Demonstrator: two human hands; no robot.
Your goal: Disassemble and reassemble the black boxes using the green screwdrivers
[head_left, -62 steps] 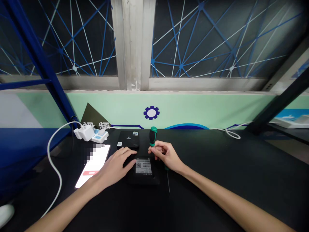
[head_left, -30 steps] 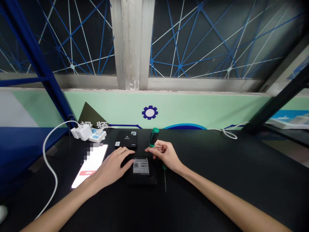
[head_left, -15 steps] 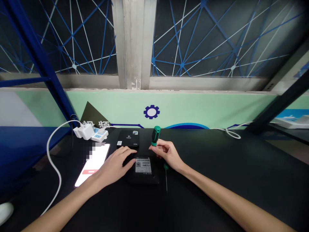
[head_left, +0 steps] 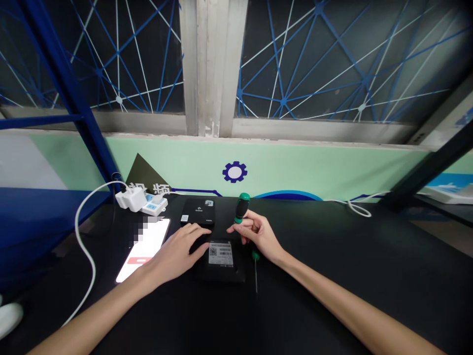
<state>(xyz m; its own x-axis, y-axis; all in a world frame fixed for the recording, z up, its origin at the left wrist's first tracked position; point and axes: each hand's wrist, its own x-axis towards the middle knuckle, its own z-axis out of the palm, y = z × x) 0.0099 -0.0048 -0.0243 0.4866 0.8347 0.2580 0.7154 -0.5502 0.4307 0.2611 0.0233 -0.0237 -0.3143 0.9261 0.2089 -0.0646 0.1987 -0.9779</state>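
Note:
A flat black electronic device (head_left: 220, 273) lies on the table with a grey printed label (head_left: 220, 254) face up. My left hand (head_left: 185, 246) rests at its upper left corner, fingers stretched along the far side and thumb at the left edge. At the far right corner, my right hand (head_left: 260, 231) pinches a screwdriver (head_left: 242, 207) with a green and black handle, held nearly upright. Its tip is hidden behind the fingers. Beneath that hand lies a second screwdriver (head_left: 255, 271), thin shaft toward me, its handle partly covered.
A black square box (head_left: 198, 212) with stickers sits behind the device. To the left are a lit phone (head_left: 148, 251), a white power strip (head_left: 155, 204) with plugs and a looping white cable (head_left: 77, 222). Shelf posts frame both sides; a white cord (head_left: 358, 209) lies at back right.
The screwdriver handle leans slightly more to the right, and the right-hand fingers have shifted a little on it. The whole view has moved slightly; the left hand stays at the device.

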